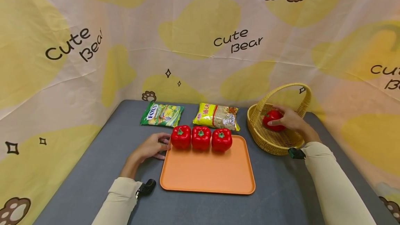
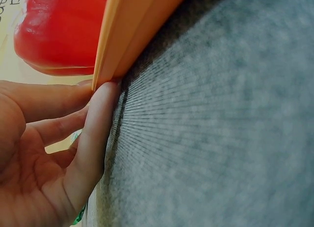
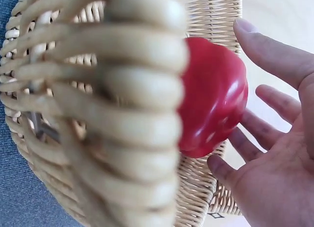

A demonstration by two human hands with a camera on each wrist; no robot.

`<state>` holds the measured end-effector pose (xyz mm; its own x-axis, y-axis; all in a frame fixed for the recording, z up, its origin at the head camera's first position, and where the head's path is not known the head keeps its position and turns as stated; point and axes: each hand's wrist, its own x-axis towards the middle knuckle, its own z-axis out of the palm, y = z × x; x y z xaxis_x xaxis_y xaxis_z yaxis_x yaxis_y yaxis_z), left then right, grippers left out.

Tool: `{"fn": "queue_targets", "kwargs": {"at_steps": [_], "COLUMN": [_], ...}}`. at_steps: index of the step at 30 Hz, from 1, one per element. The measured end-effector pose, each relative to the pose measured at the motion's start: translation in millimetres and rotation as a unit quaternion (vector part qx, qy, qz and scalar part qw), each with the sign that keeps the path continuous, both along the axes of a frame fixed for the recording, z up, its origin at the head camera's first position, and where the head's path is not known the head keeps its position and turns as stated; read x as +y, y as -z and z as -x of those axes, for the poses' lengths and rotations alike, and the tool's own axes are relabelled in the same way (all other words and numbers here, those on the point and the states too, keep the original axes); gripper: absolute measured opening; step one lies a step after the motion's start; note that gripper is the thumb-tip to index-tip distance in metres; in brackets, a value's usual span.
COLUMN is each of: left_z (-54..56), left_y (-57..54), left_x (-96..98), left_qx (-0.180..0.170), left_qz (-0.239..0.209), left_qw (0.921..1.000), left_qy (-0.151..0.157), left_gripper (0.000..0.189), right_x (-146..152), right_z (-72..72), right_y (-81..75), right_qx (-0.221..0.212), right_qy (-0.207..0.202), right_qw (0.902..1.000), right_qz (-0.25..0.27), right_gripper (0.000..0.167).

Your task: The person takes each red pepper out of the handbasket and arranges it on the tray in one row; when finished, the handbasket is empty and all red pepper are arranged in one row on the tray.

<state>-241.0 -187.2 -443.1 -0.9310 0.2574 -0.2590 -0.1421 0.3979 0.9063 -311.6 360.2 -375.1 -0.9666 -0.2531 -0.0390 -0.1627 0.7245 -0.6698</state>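
Three red bell peppers (image 1: 201, 138) stand in a row along the far edge of an orange tray (image 1: 209, 173). At the tray's left side my left hand (image 1: 153, 146) pinches the rim; the left wrist view shows the thumb and a finger at the tray edge (image 2: 132, 30). Inside the wicker basket (image 1: 265, 141) lies another red bell pepper (image 1: 272, 119). Reaching into the basket, my right hand (image 1: 290, 119) is spread beside this pepper. In the right wrist view, the fingers are extended around one side of the pepper (image 3: 213, 99), while the basket's weave covers its other side.
A green candy bag (image 1: 162, 114) and a yellow food packet (image 1: 217, 116) lie behind the tray. The basket's tall handle (image 1: 281, 88) arches over its opening. A patterned cloth (image 1: 193, 44) encloses the grey table (image 1: 103, 159) at the back and sides.
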Motion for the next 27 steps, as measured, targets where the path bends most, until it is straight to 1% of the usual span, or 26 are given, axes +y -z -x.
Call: {"fn": "queue_targets", "kwargs": {"at_steps": [7,14,21,27], "left_z": [-1.1,-1.7,-1.0,-0.5], "left_y": [-0.2,0.6,0.4,-0.2], "left_x": [0.2,-0.1,0.2,0.7], "left_qx": [0.001,0.002,0.004,0.005], "left_qz": [0.003,0.005,0.002,0.005], "left_qw": [1.0000,1.0000,1.0000,1.0000], "left_qy": [0.001,0.002,0.002,0.000], "left_gripper": [0.053,0.052,0.052,0.052], "right_x": [0.6,2.2,4.8,5.6], "right_z": [-1.8,-2.5,-4.2,-10.1], "right_y": [2.7,5.6,5.7,1.1], "right_qx": [-0.010,-0.024,-0.012,-0.005], "right_qy": [0.001,0.006,0.016,0.025], "right_qw": [0.9998,0.9994,0.9989,0.9988], "right_qz": [-0.014,-0.025,-0.042,-0.043], "right_gripper": [0.092,0.089,0.086,0.083]}}
